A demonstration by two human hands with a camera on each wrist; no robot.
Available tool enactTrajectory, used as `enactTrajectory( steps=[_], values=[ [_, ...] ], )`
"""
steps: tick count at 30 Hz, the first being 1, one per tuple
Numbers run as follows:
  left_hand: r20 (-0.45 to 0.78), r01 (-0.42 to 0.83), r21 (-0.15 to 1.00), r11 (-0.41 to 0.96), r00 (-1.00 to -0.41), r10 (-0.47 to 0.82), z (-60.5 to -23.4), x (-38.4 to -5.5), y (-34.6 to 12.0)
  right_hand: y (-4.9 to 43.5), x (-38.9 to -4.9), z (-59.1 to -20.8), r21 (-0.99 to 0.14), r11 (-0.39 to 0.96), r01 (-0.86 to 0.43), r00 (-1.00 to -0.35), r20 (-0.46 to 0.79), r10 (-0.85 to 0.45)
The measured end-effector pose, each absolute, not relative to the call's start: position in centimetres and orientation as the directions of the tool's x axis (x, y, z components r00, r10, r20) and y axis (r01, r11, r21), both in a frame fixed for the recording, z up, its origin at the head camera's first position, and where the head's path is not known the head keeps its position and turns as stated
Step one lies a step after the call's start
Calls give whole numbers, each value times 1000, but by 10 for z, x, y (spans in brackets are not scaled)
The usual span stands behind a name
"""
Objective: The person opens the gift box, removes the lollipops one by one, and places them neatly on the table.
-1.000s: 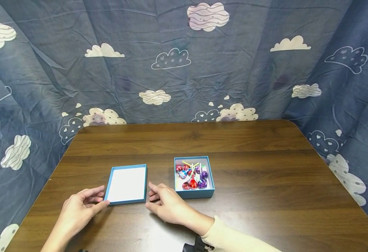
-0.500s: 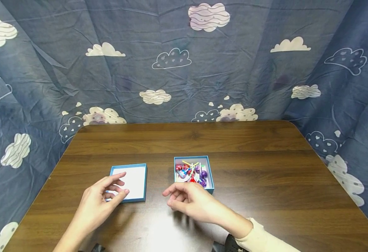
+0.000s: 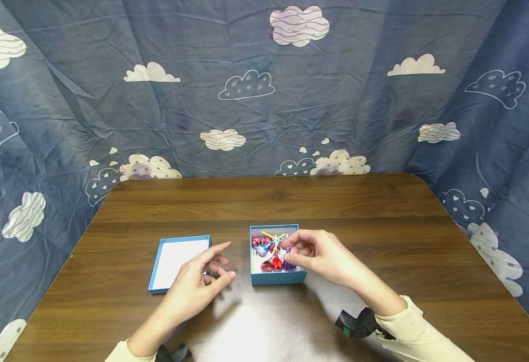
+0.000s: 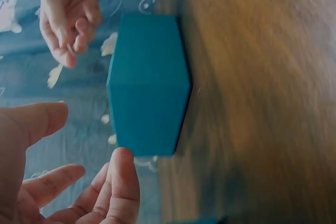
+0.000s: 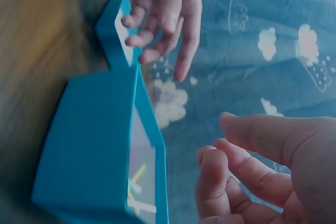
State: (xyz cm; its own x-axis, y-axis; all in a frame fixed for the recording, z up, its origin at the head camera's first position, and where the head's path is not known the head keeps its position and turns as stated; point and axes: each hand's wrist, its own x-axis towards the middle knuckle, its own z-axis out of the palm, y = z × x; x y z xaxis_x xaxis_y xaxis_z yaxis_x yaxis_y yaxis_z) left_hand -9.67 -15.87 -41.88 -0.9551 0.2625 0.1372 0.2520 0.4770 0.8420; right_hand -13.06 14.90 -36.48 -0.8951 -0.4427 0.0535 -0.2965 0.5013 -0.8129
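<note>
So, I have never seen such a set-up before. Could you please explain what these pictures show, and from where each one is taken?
There is no machine at work here, only a person's bare left hand and right hand. The wide picture is taken from the head, looking forward and down; the other two come from the left and right wrists, so the scene looks turned sideways. On the wooden table stand an open blue box with wrapped lollipops inside and a shallow blue tray with a white inside. Neither hand seems to hold anything.
</note>
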Motion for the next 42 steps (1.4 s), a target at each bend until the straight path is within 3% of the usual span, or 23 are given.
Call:
enactTrajectory(
  steps=[14,24,42],
  values=[
    [63,193,900,390,-944,324,-437,-108,-132,160,-148,-375,-690,660,-298,-915,10,-403],
    [1,126,931,344,-940,342,-446,-112,-127,153,-151,-384,-607,720,-337,-912,19,-410],
    [-3,122,944,308,-926,377,-452,-115,-128,146,-154,-390,-545,779,-311,-925,-16,-380]
  ],
)
